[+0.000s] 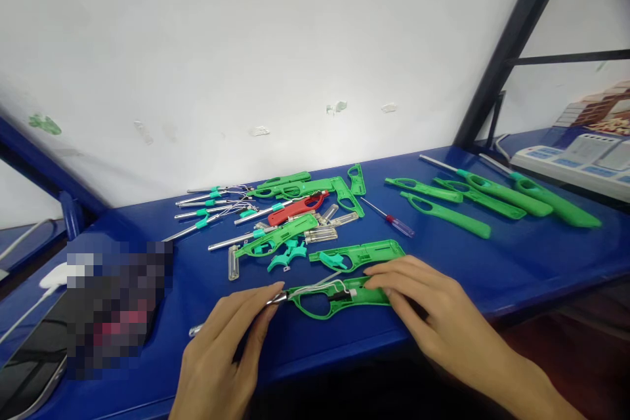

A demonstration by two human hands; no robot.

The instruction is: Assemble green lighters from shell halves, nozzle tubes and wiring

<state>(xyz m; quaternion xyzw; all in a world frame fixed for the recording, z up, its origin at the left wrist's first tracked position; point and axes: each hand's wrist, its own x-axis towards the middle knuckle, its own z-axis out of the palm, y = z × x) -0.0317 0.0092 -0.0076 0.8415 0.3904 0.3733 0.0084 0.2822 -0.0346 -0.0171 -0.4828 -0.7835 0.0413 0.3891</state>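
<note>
Near the table's front edge lies an open green lighter handle half (319,308), with white wires and a small black part inside its shell. My left hand (226,341) pinches the metal lighter tube (278,299) at the shell's left end, covering much of the tube. At the other end, my right hand (428,302) has its fingers closed on the handle half. Just behind it sits a second green handle half (369,254), with a teal trigger (332,260) resting on its left part.
Behind are piled lighter parts: a red handle (295,210), clear fuel tanks (322,234), teal triggers (290,252) and wired metal tubes (191,214). A screwdriver (398,224) lies mid-table. Several green handles (453,216) lie right. A phone (34,354) is at left.
</note>
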